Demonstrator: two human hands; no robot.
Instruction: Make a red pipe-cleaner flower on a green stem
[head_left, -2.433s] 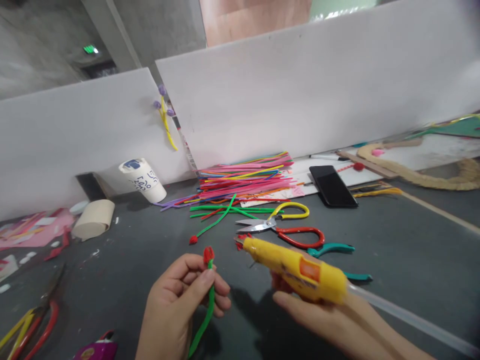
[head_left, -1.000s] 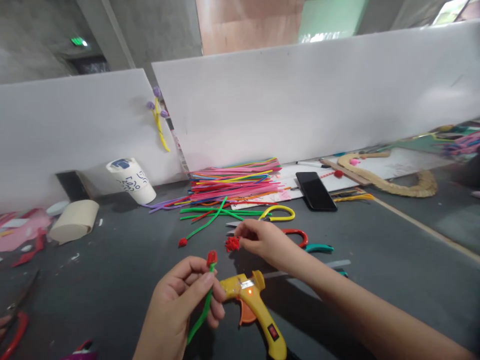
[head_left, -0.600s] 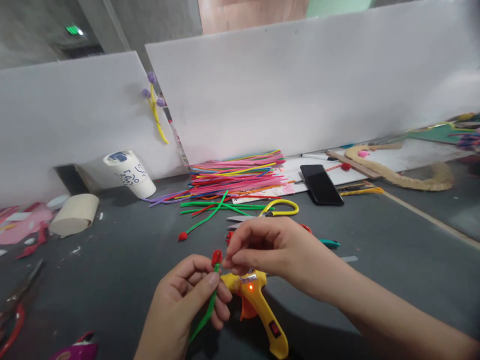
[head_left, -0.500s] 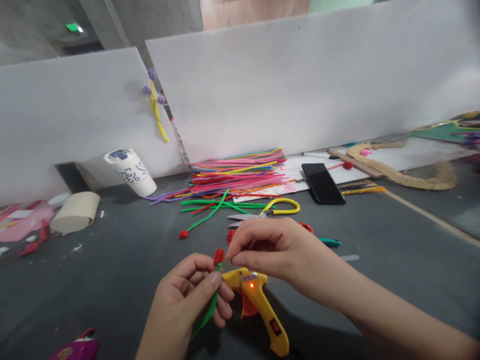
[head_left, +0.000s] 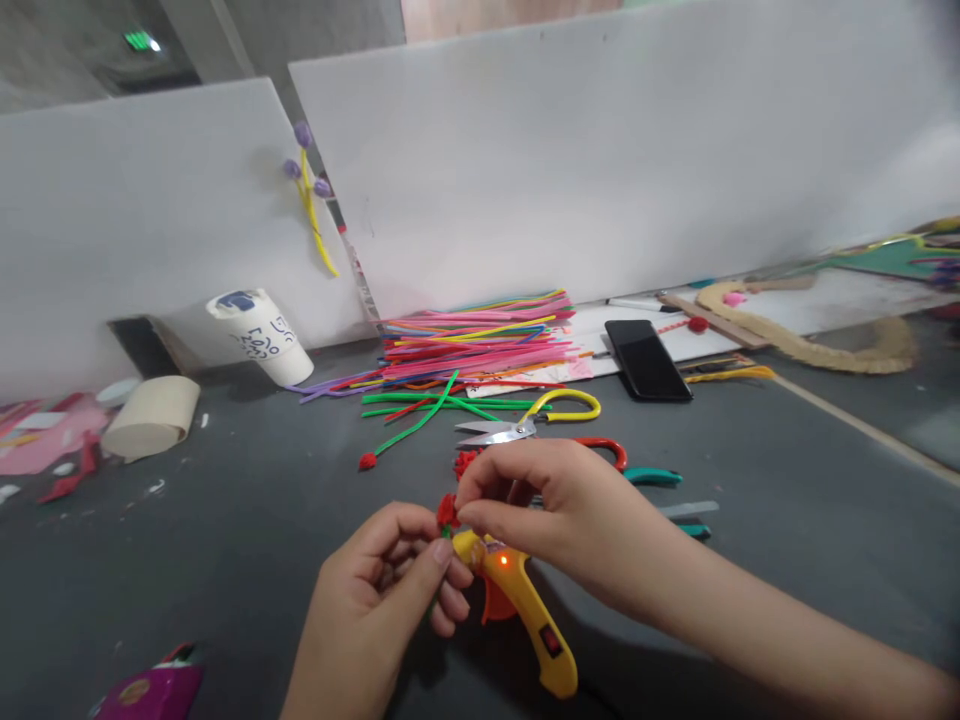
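Note:
My left hand (head_left: 375,590) is closed around the green stem of a small red pipe-cleaner flower (head_left: 447,513), thumb against the fingers just under the bloom. At the bloom's right side, the thumb and fingertips of my right hand (head_left: 551,500) are pinched together against the red part; anything tiny between them is hidden. Beneath both hands lies a yellow hot glue gun (head_left: 541,625), its light glowing orange and its nozzle end partly covered by my left fingers. A red fuzzy piece (head_left: 466,461) shows just behind my right hand.
Yellow-handled scissors (head_left: 517,428), red-handled and teal-handled tools (head_left: 652,476) lie beyond my right hand. Further back are a pile of coloured pipe cleaners (head_left: 480,345), another red-tipped green stem (head_left: 412,432), a phone (head_left: 648,360) and a paper cup (head_left: 264,340). White boards (head_left: 600,170) stand behind.
My right fingertips have closed the small gap to the red bloom and now touch it. The left hand has shifted slightly right with the flower, and the view has tilted a little.

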